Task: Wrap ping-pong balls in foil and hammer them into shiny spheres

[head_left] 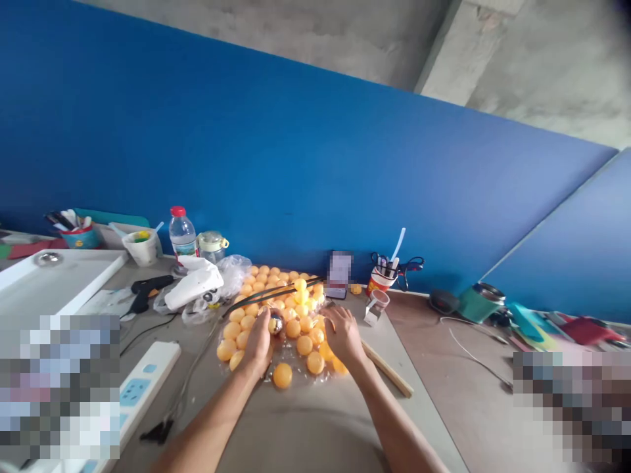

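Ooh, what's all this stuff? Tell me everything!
Orange balls: many, orange, middle
Shiny ball: one, silver, among orange balls
Strips: two or more, black, across orange balls
Stick: one, light brown, right of orange balls
Phone: one, dark, behind orange balls
Pen cups: two, red right, blue far left
White cup: one, white, back left
Bottle: one, clear, red cap, back left
Plastic bags: some, white and clear, left
Power strip: one, white, front left
Tray: one, white, far left
Container: one, green, right
Partition panels: two, blue, behind
Left hand: one, bare, at shiny ball
Right hand: one, bare, over orange balls
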The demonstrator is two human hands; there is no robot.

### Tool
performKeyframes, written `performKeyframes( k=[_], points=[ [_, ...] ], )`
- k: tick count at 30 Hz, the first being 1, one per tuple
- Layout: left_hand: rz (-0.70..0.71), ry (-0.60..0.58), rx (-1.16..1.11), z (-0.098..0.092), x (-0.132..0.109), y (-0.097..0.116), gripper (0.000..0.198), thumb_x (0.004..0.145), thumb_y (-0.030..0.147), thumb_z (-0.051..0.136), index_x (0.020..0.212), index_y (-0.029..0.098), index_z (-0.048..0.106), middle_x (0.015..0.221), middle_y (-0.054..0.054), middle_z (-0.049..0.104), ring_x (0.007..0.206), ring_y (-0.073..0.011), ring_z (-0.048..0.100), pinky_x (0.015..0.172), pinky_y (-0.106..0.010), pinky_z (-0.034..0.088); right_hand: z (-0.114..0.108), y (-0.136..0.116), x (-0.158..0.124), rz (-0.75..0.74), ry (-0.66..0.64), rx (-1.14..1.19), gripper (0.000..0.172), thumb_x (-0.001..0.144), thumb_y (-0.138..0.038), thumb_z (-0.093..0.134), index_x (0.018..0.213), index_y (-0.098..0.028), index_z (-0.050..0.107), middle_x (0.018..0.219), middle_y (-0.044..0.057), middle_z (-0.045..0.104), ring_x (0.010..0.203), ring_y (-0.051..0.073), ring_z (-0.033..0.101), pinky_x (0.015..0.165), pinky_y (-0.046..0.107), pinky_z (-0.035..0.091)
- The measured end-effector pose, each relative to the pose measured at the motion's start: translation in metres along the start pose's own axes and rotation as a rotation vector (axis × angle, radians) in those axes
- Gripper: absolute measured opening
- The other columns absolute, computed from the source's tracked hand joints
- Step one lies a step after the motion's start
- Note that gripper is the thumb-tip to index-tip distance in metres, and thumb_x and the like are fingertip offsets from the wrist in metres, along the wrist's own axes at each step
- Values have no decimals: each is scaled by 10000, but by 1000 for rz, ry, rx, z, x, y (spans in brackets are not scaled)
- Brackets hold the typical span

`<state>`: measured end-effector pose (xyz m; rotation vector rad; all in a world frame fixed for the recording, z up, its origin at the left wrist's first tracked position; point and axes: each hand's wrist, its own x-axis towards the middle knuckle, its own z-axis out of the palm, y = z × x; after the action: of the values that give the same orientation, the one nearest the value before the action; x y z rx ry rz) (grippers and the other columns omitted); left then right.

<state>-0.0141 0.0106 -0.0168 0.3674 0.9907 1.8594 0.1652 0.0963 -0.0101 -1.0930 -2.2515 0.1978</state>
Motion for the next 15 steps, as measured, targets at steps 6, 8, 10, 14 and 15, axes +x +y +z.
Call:
performKeyframes(
  k=[6, 8, 10, 14, 15],
  points=[
    [-1, 21, 58, -3, 2, -1, 363, 732, 528, 640, 780, 171, 593, 540, 39, 524, 422, -90, 429, 431, -221, 342, -13, 29, 23, 254, -14, -156, 387, 841, -129, 446, 1188, -133, 617, 1054, 102, 674, 951, 216, 597, 861, 299, 432],
    [-6, 23, 61, -4, 4, -3, 359, 733, 529, 639, 793, 177, 595, 545, 41, 525, 430, -94, 443, 434, -221, 348, -15, 35, 32, 292, -15, -193, 427, 861, -133, 419, 1259, -131, 575, 1119, 113, 664, 999, 221, 598, 863, 295, 429],
    [-11, 1, 63, -6, 6, -4, 359, 740, 531, 632, 807, 180, 599, 568, 35, 544, 441, -96, 460, 440, -221, 355, -14, 42, 40, 330, -26, -235, 464, 873, -133, 405, 1319, -135, 531, 1184, 120, 650, 1051, 227, 592, 877, 291, 419],
    [-2, -50, 58, -6, 5, -3, 359, 754, 529, 620, 808, 175, 595, 606, 17, 576, 447, -95, 477, 440, -217, 351, -9, 52, 55, 378, -61, -296, 504, 874, -126, 418, 1374, -149, 482, 1184, 124, 661, 1078, 234, 593, 879, 289, 403],
    [0, -57, 60, -6, 5, -3, 361, 753, 529, 622, 799, 172, 590, 611, 15, 579, 447, -94, 478, 439, -216, 351, -7, 54, 58, 387, -73, -307, 507, 874, -125, 421, 1376, -152, 481, 1165, 125, 669, 1066, 238, 599, 868, 295, 405]
  ],
)
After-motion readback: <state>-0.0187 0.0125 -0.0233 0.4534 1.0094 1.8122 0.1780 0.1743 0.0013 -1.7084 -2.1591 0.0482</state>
